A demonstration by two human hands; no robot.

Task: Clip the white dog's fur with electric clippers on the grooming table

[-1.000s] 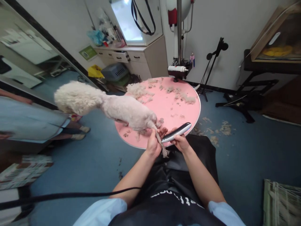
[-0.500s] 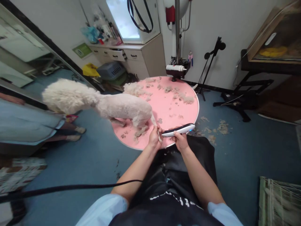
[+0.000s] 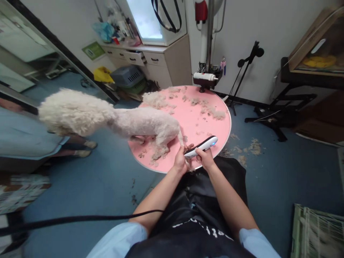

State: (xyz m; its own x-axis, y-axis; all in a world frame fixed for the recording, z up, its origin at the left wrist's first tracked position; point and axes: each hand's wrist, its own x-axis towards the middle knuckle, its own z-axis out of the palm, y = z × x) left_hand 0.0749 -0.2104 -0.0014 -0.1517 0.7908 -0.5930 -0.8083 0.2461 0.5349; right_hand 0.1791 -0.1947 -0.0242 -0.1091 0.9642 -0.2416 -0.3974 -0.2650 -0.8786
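Observation:
A white dog, its body clipped short and its head left fluffy, is on a round pink grooming table with its rump toward me. My left hand is closed around the dog's thin tail, near the table's front edge. My right hand grips a black-and-white hair clipper with a blue light glowing at its rear end. The clipper's head points left and lies right by my left hand; its blade is partly hidden there. Wisps of hair hang below my left fingers.
Cut hair lies in clumps over the table and floor. A post with a tray holding a white bottle rises behind the table. At left is a person in light blue. A black cord crosses the lower left.
The clipper has tilted, its rear end rising and shifting left, and its head now sits closer over my left hand. The fingers of my left hand have spread a little around the tail.

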